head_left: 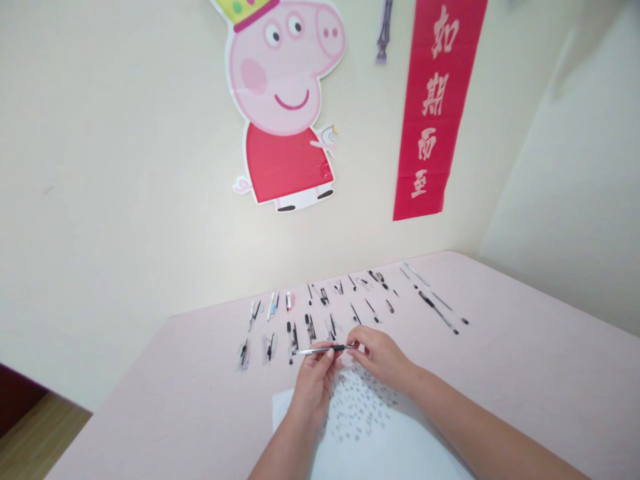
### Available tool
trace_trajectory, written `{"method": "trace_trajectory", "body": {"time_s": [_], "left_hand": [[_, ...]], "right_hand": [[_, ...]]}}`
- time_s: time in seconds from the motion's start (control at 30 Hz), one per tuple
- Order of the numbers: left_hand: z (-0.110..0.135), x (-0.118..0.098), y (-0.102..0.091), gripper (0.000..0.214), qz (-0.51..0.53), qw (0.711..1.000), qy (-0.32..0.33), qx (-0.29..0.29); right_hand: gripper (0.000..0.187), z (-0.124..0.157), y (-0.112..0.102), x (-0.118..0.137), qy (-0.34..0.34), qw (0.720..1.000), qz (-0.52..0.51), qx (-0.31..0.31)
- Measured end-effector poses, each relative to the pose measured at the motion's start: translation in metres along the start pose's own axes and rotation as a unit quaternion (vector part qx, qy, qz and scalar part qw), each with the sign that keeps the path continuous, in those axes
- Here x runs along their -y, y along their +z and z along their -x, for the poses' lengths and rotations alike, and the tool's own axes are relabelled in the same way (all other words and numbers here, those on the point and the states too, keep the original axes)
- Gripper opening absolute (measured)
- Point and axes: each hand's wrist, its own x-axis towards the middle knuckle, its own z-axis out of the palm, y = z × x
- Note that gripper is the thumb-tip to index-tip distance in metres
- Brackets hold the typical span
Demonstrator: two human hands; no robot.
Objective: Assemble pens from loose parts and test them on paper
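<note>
My left hand (319, 377) is closed around a gel pen (316, 351) with a clear barrel and a dark grip, which lies nearly level and points right. The fingers of my right hand (381, 353) pinch the pen at its tip end; just what part they hold is too small to make out. Below both hands lies a white sheet of paper (375, 447), with many small dark marks or bits on its upper part. Part of the sheet is hidden under my forearms.
Rows of pens and pen parts lie across the pink tabletop (530, 360) beyond my hands. A long black pen (439, 312) is at the right, and a blue-white pen (271, 307) at the left. Behind stands a wall with a cartoon pig cutout (290, 160) and a red banner (430, 133).
</note>
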Motion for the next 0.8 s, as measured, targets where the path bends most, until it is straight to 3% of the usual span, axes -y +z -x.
{"method": "trace_trajectory", "body": {"time_s": [0.47, 0.8], "left_hand": [[-0.0011, 0.0018, -0.0018, 0.024, -0.017, 1.0, 0.005, 0.004], [0.0009, 0.0018, 0.0004, 0.022, -0.045, 0.999, 0.029, 0.001]], "right_hand": [[0.013, -0.0007, -0.0019, -0.0005, -0.05, 0.999, 0.002, 0.005], [0.008, 0.0001, -0.0036, 0.0025, -0.037, 0.999, 0.016, 0.0]]}}
